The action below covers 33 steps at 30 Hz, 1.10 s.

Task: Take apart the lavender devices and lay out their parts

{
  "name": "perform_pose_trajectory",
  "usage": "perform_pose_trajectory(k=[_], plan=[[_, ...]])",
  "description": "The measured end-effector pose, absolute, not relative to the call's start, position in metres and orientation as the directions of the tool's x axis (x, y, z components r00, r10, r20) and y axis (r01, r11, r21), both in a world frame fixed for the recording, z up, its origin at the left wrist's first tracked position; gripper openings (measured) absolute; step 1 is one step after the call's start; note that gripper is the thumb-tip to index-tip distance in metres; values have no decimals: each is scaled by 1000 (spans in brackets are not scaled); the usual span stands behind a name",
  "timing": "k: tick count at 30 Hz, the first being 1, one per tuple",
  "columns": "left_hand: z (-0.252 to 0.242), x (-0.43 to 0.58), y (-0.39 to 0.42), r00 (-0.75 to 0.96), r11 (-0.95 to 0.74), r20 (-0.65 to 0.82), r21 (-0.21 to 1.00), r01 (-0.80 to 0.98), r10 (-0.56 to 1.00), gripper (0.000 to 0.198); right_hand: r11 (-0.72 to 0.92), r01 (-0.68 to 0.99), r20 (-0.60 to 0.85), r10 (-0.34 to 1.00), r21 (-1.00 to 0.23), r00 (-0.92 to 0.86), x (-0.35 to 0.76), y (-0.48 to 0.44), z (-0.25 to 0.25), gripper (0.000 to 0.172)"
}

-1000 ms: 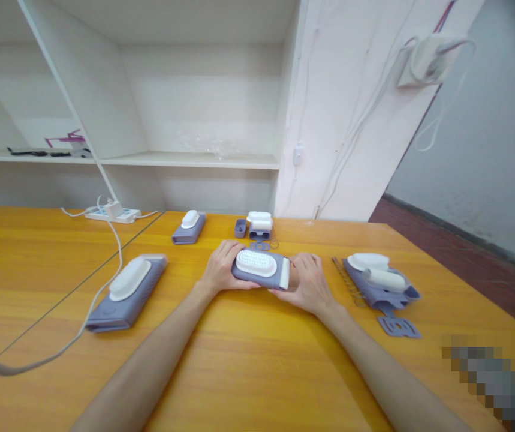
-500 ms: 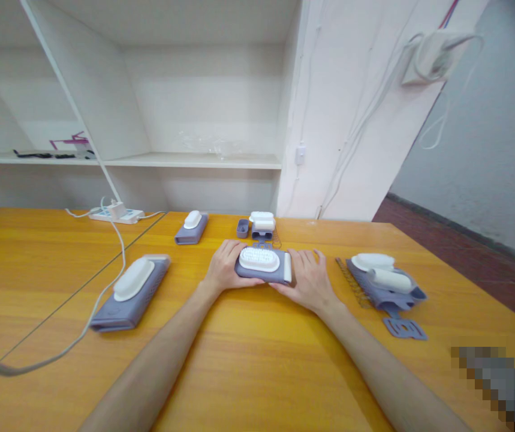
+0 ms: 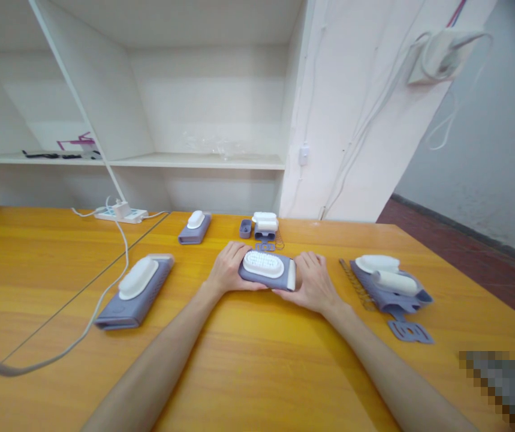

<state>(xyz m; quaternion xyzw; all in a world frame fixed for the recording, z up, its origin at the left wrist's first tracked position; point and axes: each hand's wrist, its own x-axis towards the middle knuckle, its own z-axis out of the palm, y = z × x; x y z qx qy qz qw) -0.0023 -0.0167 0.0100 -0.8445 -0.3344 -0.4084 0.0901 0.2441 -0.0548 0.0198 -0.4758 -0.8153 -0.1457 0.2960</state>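
Between my hands is a scrub brush with a flat grey-purple body (image 3: pixel 248 276), a white oval bristle pad (image 3: pixel 264 264) facing up toward me and a white strip along its right end. My left hand (image 3: pixel 230 268) grips the left end, its thumb along the lower edge. At the right end, my right hand (image 3: pixel 313 280) holds with bent fingers behind the strip and the thumb reaching under the near edge. The brush tilts slightly down to the right. My fingers hide part of its back and ends.
On the wooden table (image 3: pixel 239 372), two similar grey-purple pieces with white ovals (image 3: pixel 138 279) (image 3: pixel 195 220) lie left. Disassembled parts with a white roller (image 3: pixel 396 282) and spring (image 3: pixel 356 285) lie right; more parts (image 3: pixel 265 222) sit behind. A cable (image 3: pixel 98 312) runs from a power strip (image 3: pixel 133 215).
The brush has tipped so that its right end sits a little lower. My right hand's fingers have shifted slightly at that end. The whole view has moved slightly.
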Motion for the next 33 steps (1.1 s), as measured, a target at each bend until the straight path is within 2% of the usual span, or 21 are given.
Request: perform_pose_trajectory(k=[5, 9, 15, 19, 27, 33], plan=[[11, -2, -14, 379, -724, 776, 140, 675, 503, 78, 435, 893, 711, 664, -114, -233, 244, -50, 13, 66], [10, -2, -13, 356, -710, 790, 137, 691, 499, 80, 490, 852, 759, 622, -187, -191, 242, -48, 3, 73], [9, 0, -13, 352, -710, 795, 135, 691, 494, 79, 559, 756, 808, 585, -340, -69, 240, -52, -3, 30], [10, 0, -13, 320, -698, 809, 148, 700, 492, 79, 462, 832, 818, 575, -306, -18, 239, -55, 2, 24], [12, 0, -13, 325, -693, 809, 136, 708, 490, 79, 227, 960, 663, 746, -166, -61, 232, -59, 5, 18], [11, 0, -13, 321, -685, 803, 143, 714, 502, 79, 208, 969, 653, 754, -132, -73, 231, -59, 3, 21]])
